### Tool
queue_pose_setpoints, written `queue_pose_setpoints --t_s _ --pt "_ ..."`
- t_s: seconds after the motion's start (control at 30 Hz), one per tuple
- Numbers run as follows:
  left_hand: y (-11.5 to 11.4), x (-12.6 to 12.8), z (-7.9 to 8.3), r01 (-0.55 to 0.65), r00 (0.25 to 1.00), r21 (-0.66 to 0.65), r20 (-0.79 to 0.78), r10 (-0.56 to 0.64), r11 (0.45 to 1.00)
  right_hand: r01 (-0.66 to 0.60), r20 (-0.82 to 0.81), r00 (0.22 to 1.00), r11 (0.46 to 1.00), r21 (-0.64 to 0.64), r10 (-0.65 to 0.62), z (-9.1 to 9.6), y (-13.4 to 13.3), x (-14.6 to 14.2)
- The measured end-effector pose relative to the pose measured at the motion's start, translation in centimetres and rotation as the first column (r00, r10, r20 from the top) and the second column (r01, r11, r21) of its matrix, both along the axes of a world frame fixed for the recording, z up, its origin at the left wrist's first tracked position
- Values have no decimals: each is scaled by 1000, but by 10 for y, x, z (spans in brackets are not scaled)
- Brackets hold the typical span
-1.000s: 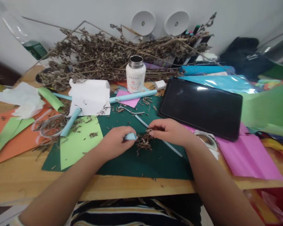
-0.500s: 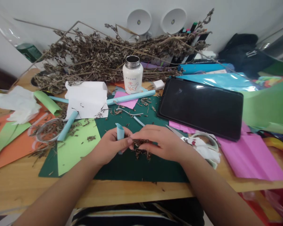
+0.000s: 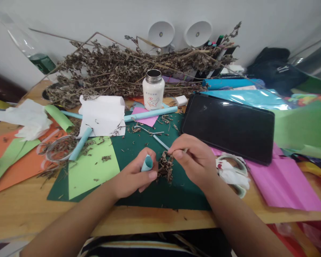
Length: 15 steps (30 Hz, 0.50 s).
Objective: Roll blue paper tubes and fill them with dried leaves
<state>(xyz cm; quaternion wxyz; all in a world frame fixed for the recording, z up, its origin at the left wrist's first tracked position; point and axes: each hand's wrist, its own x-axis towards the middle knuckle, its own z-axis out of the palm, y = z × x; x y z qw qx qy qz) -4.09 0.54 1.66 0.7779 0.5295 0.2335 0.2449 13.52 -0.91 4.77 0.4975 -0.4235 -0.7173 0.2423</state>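
Note:
My left hand (image 3: 135, 176) is closed round a small light-blue rolled paper tube (image 3: 147, 162), its open end up. My right hand (image 3: 196, 159) pinches a sprig of dried brown leaves (image 3: 166, 167) just right of the tube, above the dark green paper sheet (image 3: 139, 142). Both hands hover over the sheet near the table's front edge.
A heap of dried branches (image 3: 128, 69) lies at the back, with a white bottle (image 3: 153, 89) before it. A black tablet (image 3: 227, 125) sits right, scissors (image 3: 234, 171) beside my right wrist, pink paper (image 3: 280, 182) beyond. White paper (image 3: 103, 114), a long blue tube (image 3: 149, 114), a tape roll (image 3: 57, 148) lie left.
My right hand has lifted the dried sprig up off the sheet. My left hand has turned the blue tube from lying sideways to standing with its opening up.

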Motion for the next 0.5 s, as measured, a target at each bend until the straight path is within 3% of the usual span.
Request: queue_pose_setpoints --t_s 0.13,0.33,0.43,0.5 --pt "-3 2 -3 74 997 -4 0 -74 997 -98 -62 993 995 -17 97 1 -1 -15" --pt "-4 4 -1 162 985 -29 61 -160 986 -79 -397 918 988 -131 21 -11 -6 -24" --pt "-3 6 3 229 973 -18 -15 -230 973 -106 -435 900 985 -138 36 -13 -7 -25" --pt "-3 5 4 193 980 -11 -48 -194 981 -114 -412 910 986 -122 55 -14 -6 -24"
